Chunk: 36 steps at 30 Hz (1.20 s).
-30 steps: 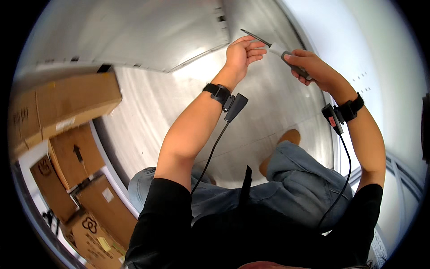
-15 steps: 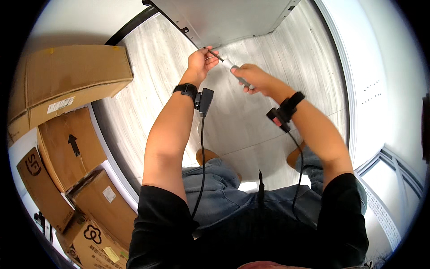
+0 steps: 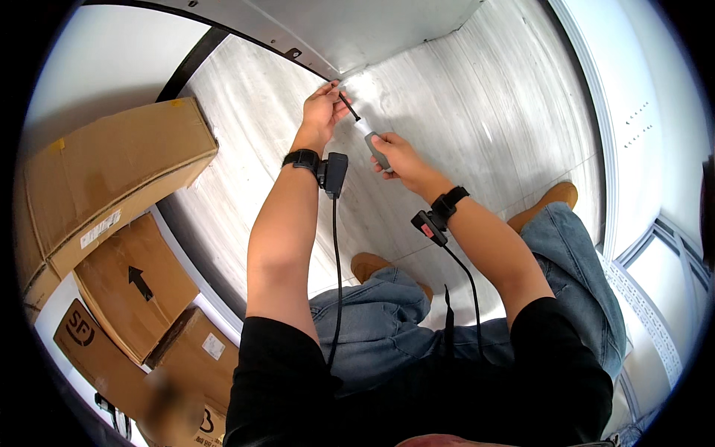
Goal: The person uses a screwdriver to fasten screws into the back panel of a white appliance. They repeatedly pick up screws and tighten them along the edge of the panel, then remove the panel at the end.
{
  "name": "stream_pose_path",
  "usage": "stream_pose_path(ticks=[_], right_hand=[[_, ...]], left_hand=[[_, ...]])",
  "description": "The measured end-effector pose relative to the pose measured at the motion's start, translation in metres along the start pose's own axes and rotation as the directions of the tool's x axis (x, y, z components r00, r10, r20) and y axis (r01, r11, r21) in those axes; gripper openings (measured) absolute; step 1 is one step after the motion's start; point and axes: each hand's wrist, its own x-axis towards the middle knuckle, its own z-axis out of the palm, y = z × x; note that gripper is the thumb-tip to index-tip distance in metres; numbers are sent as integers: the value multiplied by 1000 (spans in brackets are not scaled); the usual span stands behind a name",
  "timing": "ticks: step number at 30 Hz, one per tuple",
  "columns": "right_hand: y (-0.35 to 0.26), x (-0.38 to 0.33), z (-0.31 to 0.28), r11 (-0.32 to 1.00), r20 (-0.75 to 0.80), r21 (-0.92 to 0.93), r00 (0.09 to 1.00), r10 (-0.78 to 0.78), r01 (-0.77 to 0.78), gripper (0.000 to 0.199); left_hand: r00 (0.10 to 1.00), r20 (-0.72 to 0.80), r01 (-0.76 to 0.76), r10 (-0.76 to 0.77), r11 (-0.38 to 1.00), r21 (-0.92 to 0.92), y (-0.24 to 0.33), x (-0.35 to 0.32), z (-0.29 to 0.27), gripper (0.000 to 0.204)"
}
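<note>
A screwdriver (image 3: 360,122) with a dark shaft and a grey-and-white handle points up and left toward the near lower corner of a large grey metal panel (image 3: 387,33). My right hand (image 3: 398,158) is wrapped round its handle. Close by the shaft's tip, my left hand (image 3: 322,109) has its fingers curled at the panel's corner. Whatever those fingers pinch is too small to make out. Black straps with small dark devices sit on both wrists, each trailing a cable.
Several cardboard boxes (image 3: 126,171) are stacked along the left side. Light wood-look flooring (image 3: 462,127) spreads around my brown shoes. A white wall or frame edge (image 3: 596,82) runs down the right, with perforated metal strips (image 3: 644,313) at lower right.
The panel's near edge now extends further left. My right hand and the screwdriver have shifted left and closer to me, the shaft standing steeper. My right leg has moved out to the right.
</note>
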Motion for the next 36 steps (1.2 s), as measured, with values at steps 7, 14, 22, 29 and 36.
stream_pose_path(ticks=[7,14,22,29,36], right_hand=[[-3,-1,0,995,7,77,998,-59,58,37],[-10,-5,1,994,20,105,1000,-23,21,31],[-1,11,-8,922,241,372,970,14,-106,30],[-3,19,4,998,-26,60,1000,9,-8,30],[-11,13,-6,996,-36,-57,997,-67,65,45]], left_hand=[[998,-51,-21,20,1000,-7,5,1,14,21],[997,-80,-14,14,1000,3,8,-1,19,15],[996,-86,-22,23,1000,20,12,-3,20,14],[986,-166,3,15,994,109,11,-3,30,10],[955,-294,-11,47,992,122,6,6,43,11]])
